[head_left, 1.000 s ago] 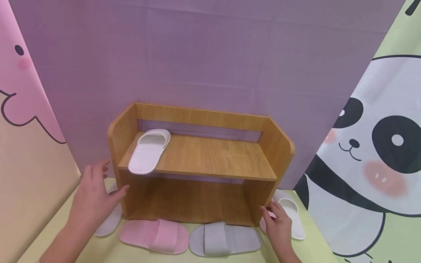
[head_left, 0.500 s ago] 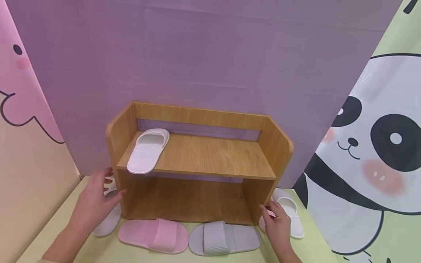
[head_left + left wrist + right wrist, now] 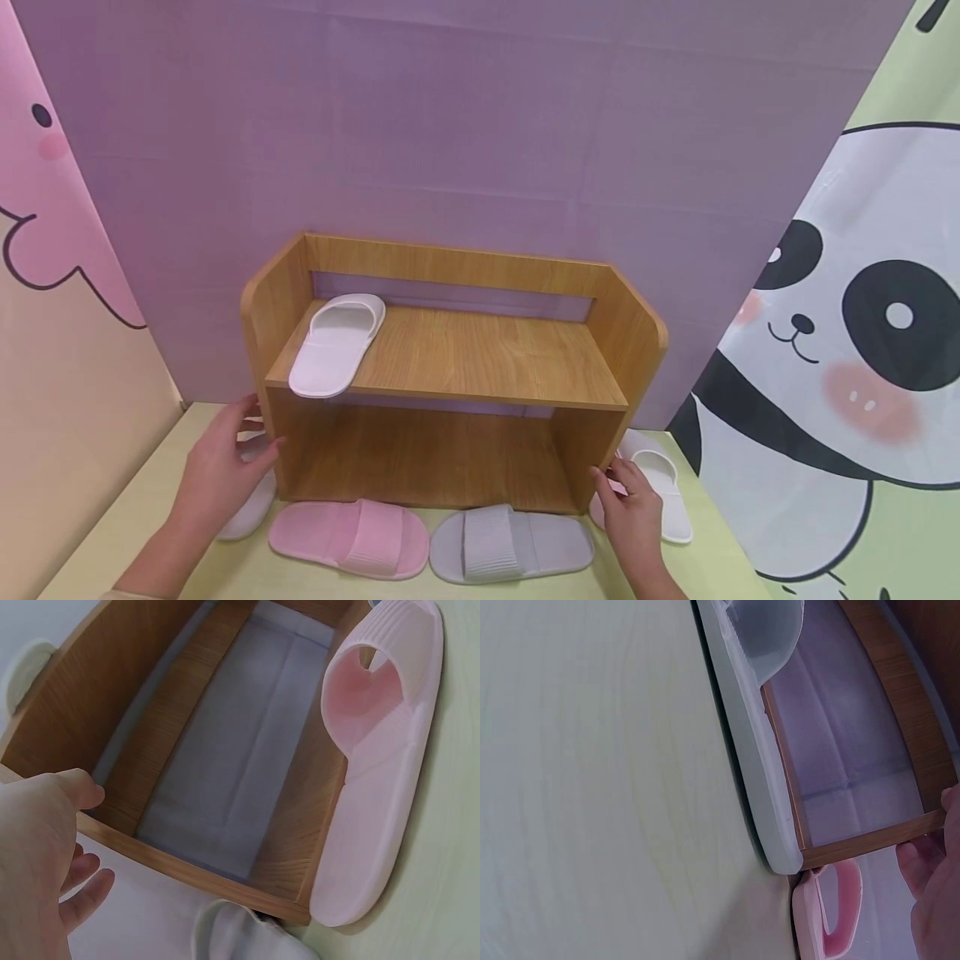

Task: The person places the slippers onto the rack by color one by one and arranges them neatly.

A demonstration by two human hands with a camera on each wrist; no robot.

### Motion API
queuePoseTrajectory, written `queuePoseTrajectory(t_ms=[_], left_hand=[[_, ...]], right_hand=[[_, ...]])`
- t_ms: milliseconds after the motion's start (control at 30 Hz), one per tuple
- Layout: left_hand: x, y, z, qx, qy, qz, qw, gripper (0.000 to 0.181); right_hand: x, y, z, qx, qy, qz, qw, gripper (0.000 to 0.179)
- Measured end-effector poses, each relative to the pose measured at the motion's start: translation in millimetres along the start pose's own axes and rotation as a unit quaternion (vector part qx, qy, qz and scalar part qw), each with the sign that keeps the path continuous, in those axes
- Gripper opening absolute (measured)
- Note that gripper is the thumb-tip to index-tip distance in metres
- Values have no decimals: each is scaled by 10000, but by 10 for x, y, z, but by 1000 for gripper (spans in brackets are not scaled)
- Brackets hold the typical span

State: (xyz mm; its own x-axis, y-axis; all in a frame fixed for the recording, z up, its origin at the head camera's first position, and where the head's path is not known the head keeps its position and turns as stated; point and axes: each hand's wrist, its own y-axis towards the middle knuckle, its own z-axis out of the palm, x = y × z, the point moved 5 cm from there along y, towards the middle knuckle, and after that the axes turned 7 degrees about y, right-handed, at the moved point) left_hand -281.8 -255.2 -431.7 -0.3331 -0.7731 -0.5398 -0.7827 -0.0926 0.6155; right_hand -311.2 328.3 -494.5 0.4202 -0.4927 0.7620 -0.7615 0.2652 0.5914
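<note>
A small two-tier wooden shelf [image 3: 450, 458] stands against the purple backdrop. My left hand [image 3: 217, 467] holds its left side panel by the front edge, thumb on the inner side; in the left wrist view two fingers [image 3: 90, 900] sit loosely outside. Low on the right side panel, my right hand [image 3: 633, 504] pinches the front edge, thumb inside and fingers outside. One white slipper [image 3: 333, 354] lies at the left of the upper tier, its toe end toward the back. A pink slipper [image 3: 307, 529] and a grey slipper [image 3: 555, 546] lie sideways in front of the shelf.
White slippers lie on the table [image 3: 720, 575] at both sides: a white slipper [image 3: 251, 512] beyond my left hand, and another white slipper [image 3: 675, 508] behind my right. A pink slipper [image 3: 847, 907] shows outside the right panel. A panda-print wall [image 3: 885, 333] bounds the right.
My left hand has moved down and closer to the left panel, its fingers coming to the panel's outer side. My right hand keeps its place on the right panel.
</note>
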Motion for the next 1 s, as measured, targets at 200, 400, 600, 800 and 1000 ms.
queuePoseTrajectory(t_ms=[200,400,600,800,1000], left_hand=[[29,-36,41,-67,-133,-45,9999,71],[35,-35,65,-169,-112,-38,9998,65],[59,-40,101,-86,-63,-10,9999,59],[81,-49,121,6,10,45,10000,52],[85,-34,112,101,110,-19,9999,47]], right_hand=[[-4,1,10,-13,61,-70,10000,31],[11,0,10,-39,70,-185,9998,30],[-29,4,18,-14,3,-86,10000,28],[-53,5,20,21,-87,106,9999,28],[-21,1,10,-6,-17,32,10000,29]])
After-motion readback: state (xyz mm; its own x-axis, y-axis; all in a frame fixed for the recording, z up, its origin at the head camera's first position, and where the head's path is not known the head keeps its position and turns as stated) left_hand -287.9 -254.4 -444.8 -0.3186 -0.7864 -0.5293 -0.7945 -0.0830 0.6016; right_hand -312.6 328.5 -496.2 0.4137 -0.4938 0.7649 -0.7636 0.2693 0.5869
